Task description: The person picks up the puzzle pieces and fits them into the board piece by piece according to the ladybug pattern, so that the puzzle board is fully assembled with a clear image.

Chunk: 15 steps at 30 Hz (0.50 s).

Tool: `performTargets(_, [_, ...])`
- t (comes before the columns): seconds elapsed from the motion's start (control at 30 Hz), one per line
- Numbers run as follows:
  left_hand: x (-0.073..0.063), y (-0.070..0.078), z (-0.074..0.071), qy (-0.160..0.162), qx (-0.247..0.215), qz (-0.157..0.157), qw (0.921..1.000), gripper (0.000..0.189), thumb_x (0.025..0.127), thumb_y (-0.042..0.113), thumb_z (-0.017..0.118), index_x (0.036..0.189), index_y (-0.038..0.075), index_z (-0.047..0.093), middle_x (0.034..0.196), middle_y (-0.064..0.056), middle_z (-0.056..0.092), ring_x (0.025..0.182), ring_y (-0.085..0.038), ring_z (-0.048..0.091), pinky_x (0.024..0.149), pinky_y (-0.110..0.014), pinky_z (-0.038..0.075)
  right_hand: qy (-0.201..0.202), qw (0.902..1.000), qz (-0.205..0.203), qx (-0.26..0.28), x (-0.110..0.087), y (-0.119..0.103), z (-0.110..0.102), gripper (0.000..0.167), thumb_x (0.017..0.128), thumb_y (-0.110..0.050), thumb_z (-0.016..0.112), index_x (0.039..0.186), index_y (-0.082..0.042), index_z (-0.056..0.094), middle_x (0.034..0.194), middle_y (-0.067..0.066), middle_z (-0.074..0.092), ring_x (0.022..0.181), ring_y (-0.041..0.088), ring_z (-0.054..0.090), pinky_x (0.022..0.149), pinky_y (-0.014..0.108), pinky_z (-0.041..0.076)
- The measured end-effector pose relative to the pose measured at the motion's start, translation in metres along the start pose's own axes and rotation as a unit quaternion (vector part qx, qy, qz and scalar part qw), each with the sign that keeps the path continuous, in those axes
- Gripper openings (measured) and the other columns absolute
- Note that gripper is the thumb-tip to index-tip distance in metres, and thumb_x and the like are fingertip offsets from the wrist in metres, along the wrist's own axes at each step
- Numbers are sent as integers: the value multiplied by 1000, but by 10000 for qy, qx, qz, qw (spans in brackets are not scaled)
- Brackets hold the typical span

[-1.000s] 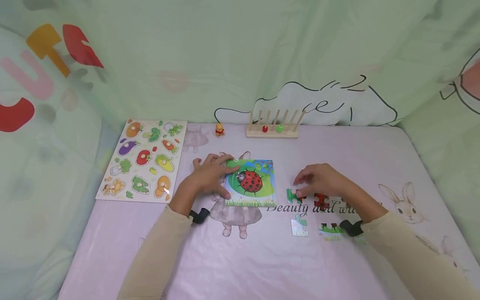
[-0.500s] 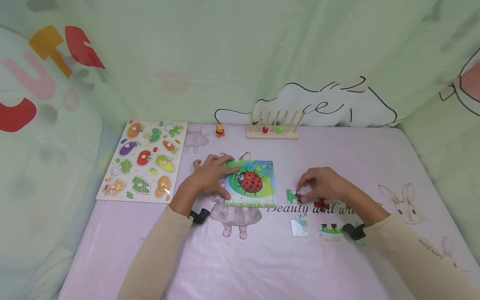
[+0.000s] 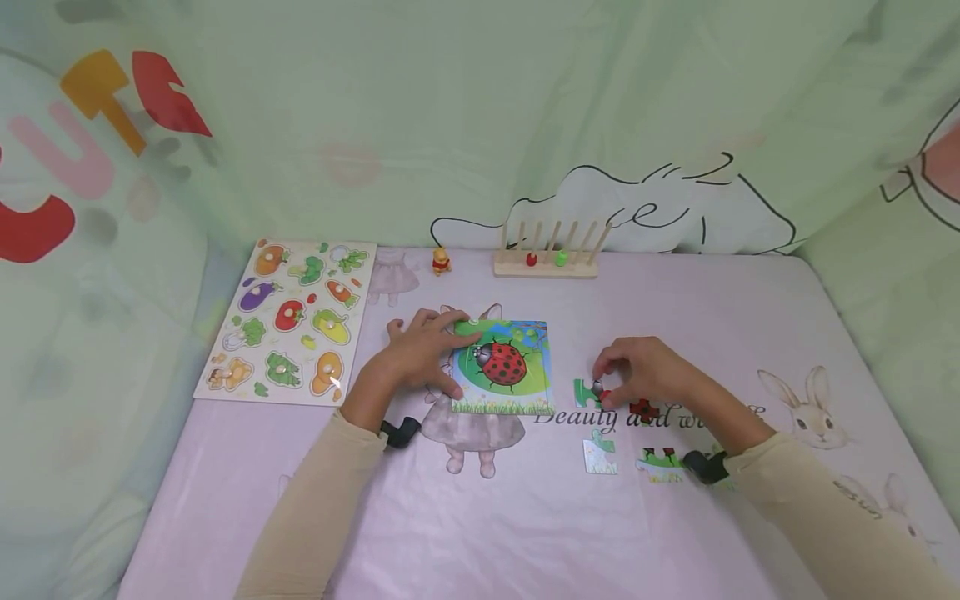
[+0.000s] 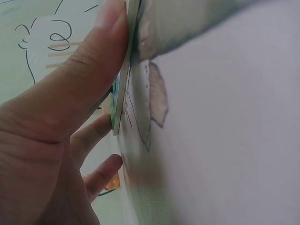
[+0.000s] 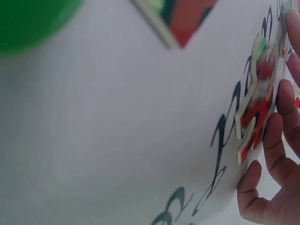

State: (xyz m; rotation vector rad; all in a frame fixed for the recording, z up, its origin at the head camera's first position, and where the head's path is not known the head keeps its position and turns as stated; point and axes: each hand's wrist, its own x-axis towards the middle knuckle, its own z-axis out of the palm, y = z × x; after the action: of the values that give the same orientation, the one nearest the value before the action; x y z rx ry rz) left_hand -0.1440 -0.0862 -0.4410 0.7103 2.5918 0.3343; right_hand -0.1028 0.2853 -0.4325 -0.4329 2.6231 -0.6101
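Observation:
My left hand (image 3: 422, 350) rests at the left side of a square ladybug puzzle board (image 3: 510, 371), thumb at the lower left and the other fingers spread near the upper left corner. In the left wrist view the thumb (image 4: 70, 77) lies along the board's pale edge. To the right, my right hand (image 3: 648, 367) pinches a green, red and black puzzle piece (image 3: 584, 393) at its right side between thumb and forefinger. Beneath that hand lies a red puzzle piece (image 3: 643, 411), seen larger as a red piece (image 5: 258, 103) beside the curled fingers in the right wrist view.
Nearer the person are a pale puzzle piece (image 3: 599, 457), a grassy piece (image 3: 661, 467) and one partly hidden by the wrist strap. A vegetable knob puzzle (image 3: 288, 321) lies at left. At the back stand a small bear figure (image 3: 441, 261) and a wooden peg rack (image 3: 546, 268).
My right hand has shifted slightly right, its thumb and forefinger closing at the right side of the green and red piece. The left hand and the board have stayed put.

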Motion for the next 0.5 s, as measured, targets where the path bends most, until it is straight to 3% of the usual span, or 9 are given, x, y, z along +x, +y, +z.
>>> performTargets(0.23, [0,0,0,-10,68,3,10000,103,67,60,88,156,44,37,169,8,21,150,-30,22,108,-72,20,-32,10000,-5,27,0,-1,0,35,69,-27,96,95,-25,74,102,-2,67,99,21,55,90,42,47])
performTargets(0.5, [0,1,0,0,48,12,10000,102,67,59,88,155,43,38,170,8,21,150,-30,21,110,-73,18,-149,9992,380,17,3,-2,1,33,71,-28,94,96,-23,74,102,-2,67,97,22,55,83,36,49])
